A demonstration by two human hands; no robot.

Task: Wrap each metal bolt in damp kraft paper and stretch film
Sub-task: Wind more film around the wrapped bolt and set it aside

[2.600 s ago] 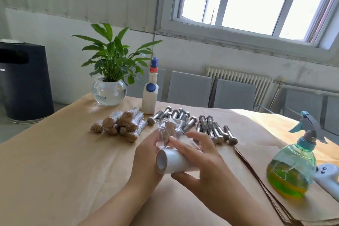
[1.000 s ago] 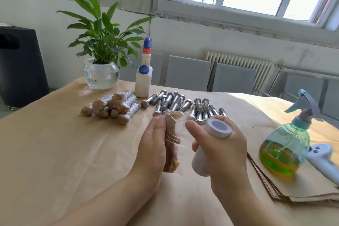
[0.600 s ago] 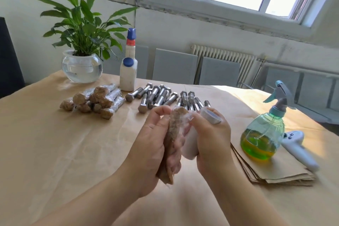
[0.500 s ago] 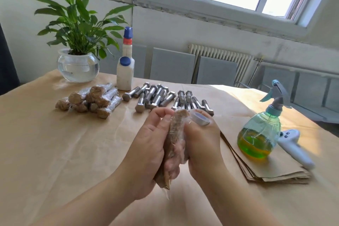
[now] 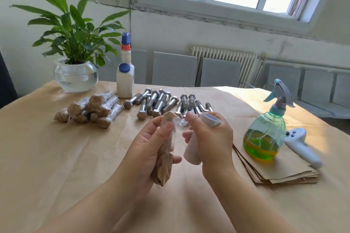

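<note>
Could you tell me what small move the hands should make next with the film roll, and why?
Probably pull the film roll in the right hand away to tear the film. The left hand grips the paper-wrapped bolt, which looks already filmed, and only a thin crumpled strand joins it to the roll.

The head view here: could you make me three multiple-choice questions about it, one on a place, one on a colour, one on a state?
1. Where does the spray bottle stand?
A. on the stack of kraft sheets
B. beside the plant
C. on the floor

2. What colour is its liquid?
A. red
B. yellow-green
C. clear

3. What does the left hand hold?
A. a bare bolt
B. nothing
C. a paper-wrapped bolt

Answers: 1 A, its base rests on the stack; 2 B, the lower half shows yellow-green; 3 C, the fingers curl round brown paper.
</note>
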